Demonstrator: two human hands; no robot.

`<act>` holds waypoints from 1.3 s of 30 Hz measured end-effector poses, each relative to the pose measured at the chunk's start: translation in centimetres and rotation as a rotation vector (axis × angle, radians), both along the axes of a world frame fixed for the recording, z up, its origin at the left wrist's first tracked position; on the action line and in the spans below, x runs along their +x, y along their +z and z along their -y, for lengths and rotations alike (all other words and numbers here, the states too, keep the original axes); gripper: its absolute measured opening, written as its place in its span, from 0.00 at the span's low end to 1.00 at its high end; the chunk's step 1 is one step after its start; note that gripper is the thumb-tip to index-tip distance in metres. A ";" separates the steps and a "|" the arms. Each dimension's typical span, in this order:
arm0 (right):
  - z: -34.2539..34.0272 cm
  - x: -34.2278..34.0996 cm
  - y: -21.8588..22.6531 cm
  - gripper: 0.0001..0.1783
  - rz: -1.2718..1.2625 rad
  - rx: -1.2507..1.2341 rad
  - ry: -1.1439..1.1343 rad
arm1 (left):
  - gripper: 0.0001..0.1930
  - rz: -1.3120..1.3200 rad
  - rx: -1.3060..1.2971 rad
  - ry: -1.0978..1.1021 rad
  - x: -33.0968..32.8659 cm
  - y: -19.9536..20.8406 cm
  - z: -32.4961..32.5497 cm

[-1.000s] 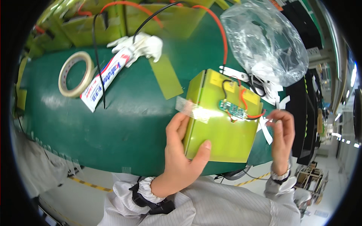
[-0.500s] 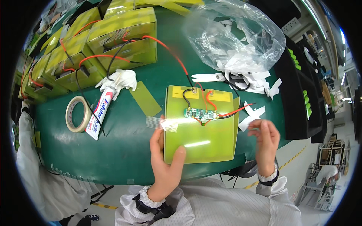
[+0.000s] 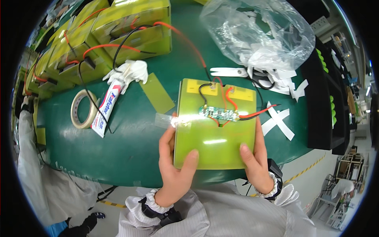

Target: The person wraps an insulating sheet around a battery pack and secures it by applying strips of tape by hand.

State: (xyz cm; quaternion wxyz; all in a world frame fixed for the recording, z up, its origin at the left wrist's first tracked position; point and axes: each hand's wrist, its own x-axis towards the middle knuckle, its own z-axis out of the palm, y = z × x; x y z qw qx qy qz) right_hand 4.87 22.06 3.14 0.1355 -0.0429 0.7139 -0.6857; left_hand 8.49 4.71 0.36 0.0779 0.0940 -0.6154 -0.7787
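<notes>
Between my two hands is a yellow-green battery pack [image 3: 213, 146], gripped by its left and right sides. My left hand [image 3: 177, 170] wraps its left edge, thumb on the top face. At the right edge, my right hand [image 3: 256, 162] closes the same way, its thumb near the lower corner. A green circuit board [image 3: 219, 113] lies on the pack's face, with red and black wires running from it. Clear tape [image 3: 167, 121] sticks out past the pack's left edge, above my left fingers. The undersides of both hands are hidden.
Several similar packs [image 3: 134, 43] with loose wires stand at far left. Tape roll [image 3: 75, 114], glue tube [image 3: 106, 108], white glove [image 3: 132, 75] and yellow-green strip [image 3: 158, 94] lie left. Scissors [image 3: 229, 72], plastic bag [image 3: 260, 35], white strips [image 3: 278, 124] and black rack [image 3: 318, 102] are right. Another person's sleeve [image 3: 29, 130] shows left.
My right hand has moved left from beside the white strips and taken hold of the pack's right side. My left hand keeps its hold. The whole view has shifted slightly.
</notes>
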 end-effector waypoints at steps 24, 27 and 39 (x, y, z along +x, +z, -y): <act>1.5 0.2 1.7 0.36 0.099 0.209 -0.184 | 0.19 -0.124 -0.120 0.051 -0.5 -0.5 2.1; 1.6 -0.1 2.1 0.36 0.104 0.248 -0.157 | 0.19 -0.146 -0.183 0.047 -0.7 -0.7 2.4; 1.8 -6.1 9.8 0.14 -0.626 0.996 -0.009 | 0.21 -0.194 -0.244 0.149 -0.6 -0.8 1.1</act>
